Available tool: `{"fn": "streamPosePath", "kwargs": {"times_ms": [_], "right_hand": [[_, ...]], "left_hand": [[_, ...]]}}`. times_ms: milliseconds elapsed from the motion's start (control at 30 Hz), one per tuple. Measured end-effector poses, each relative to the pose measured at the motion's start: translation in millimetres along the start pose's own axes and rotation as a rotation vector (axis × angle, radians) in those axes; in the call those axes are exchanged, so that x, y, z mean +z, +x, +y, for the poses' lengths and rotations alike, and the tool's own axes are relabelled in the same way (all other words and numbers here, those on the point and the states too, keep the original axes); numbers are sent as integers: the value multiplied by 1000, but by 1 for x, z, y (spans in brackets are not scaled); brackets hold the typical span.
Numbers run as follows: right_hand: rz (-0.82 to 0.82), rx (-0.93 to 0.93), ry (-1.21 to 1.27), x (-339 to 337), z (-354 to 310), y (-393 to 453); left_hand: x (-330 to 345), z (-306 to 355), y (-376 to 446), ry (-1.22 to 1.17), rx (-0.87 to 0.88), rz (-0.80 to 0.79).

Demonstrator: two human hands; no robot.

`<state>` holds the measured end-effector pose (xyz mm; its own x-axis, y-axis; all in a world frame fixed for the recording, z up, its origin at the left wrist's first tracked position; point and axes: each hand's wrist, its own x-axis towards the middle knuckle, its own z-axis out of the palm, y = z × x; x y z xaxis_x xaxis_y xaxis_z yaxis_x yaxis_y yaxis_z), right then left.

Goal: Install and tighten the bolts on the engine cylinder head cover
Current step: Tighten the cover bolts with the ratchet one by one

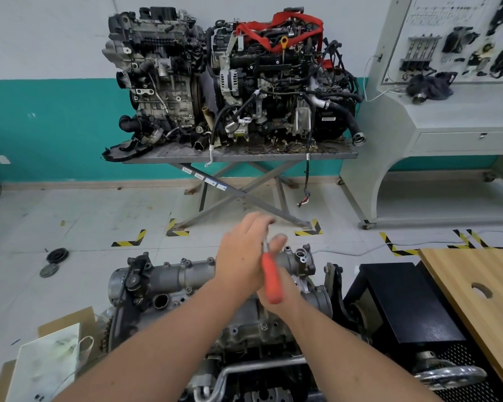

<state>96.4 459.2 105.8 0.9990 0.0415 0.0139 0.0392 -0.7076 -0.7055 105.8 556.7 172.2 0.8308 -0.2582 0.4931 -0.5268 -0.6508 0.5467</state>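
The grey cylinder head cover [172, 277] lies on top of the engine right below me, with bolts showing along its edges. My left hand [241, 253] and my right hand [286, 291] meet above its right half. An orange-handled driver [271, 282] stands upright between the two palms, its thin metal shaft rising beside my left fingers. My left fingers are straight and blurred, pressed flat against the handle. My right hand is mostly hidden behind the left hand and the handle; one straight fingertip shows above. The tool's tip is hidden.
Two engines [230, 82] sit on a scissor lift table against the far wall. A grey training bench [436, 117] stands at right, a wooden tabletop [476, 285] and a black box [404, 303] near right. A cardboard box [50, 361] is lower left; pulleys [57, 255] lie on the floor.
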Motion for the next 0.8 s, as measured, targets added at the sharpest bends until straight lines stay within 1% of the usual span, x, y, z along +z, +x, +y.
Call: {"fn": "streamPosePath", "kwargs": {"times_ms": [33, 67, 100, 133, 167, 200, 233, 267, 333, 433, 533, 700, 800], "right_hand": [[-3, -8, -59, 3, 6, 1], [-72, 9, -79, 5, 8, 1], [-81, 25, -80, 8, 12, 3], [-85, 56, -94, 8, 12, 4], [-64, 43, -102, 7, 9, 3], [-60, 28, -99, 6, 7, 2], [-71, 22, -97, 6, 7, 2], [-92, 28, -107, 6, 7, 2], [-121, 47, -100, 5, 7, 3], [-126, 55, -107, 5, 7, 2], [-133, 55, -142, 7, 8, 3], [-124, 28, -234, 10, 7, 2], [-138, 20, -229, 10, 7, 3]], "left_hand": [[3, 2, -3, -273, -173, -8], [6, 6, -5, -526, -353, 5], [8, 9, -3, -718, -539, 18], [8, 12, -1, -849, -702, 29], [8, 12, 2, -982, -821, 48], [7, 10, 6, -1109, -891, 74], [5, 8, 10, -1188, -930, 89], [2, 7, 14, -1201, -944, 84], [-4, 2, 20, -1151, -922, 27], [-13, 0, 27, -958, -832, -154], [-24, 2, 38, -777, -780, -332], [-39, 10, 56, -411, -653, -577], [-45, 13, 62, -185, -524, -674]]}}
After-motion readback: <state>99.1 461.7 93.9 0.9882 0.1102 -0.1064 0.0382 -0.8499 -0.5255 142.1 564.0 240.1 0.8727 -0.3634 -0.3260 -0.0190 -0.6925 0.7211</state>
